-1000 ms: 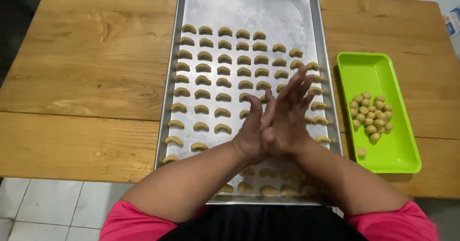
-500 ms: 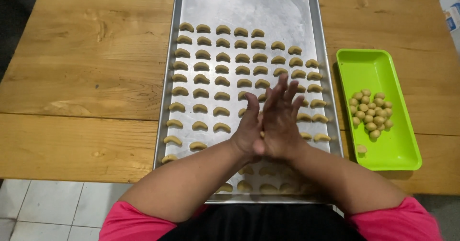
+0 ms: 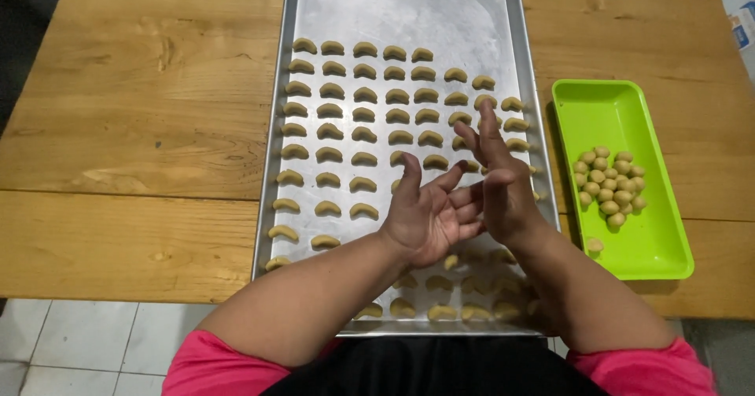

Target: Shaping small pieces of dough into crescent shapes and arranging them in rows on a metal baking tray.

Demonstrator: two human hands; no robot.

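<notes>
**Q:** What was the hand state at this step?

**A:** The left hand [image 3: 429, 211] lay palm up with its fingers spread apart. The right hand [image 3: 499, 184] stood edge-on against those fingertips, its fingers straight and close together. Neither hand was clamped on anything visible. Whether a piece of dough lay between the palms could not be told.

**Q:** Where was the work?

**A:** Both hands hovered over the near right part of the pan [image 3: 409, 11]. Crescents [image 3: 364, 158] sat in rows on the pan, and some were hidden under the wrists. The balls [image 3: 609, 184] lay in the green tray [image 3: 621, 113], just right of the pan on the table [image 3: 118, 89].

**Q:** Which step did this appear to be, and what did the next move call for?

**A:** Judged from the posture, it was palm-to-palm shaping. Any set-down called for an open spot in the rows, clear of neighbouring crescents.
</notes>
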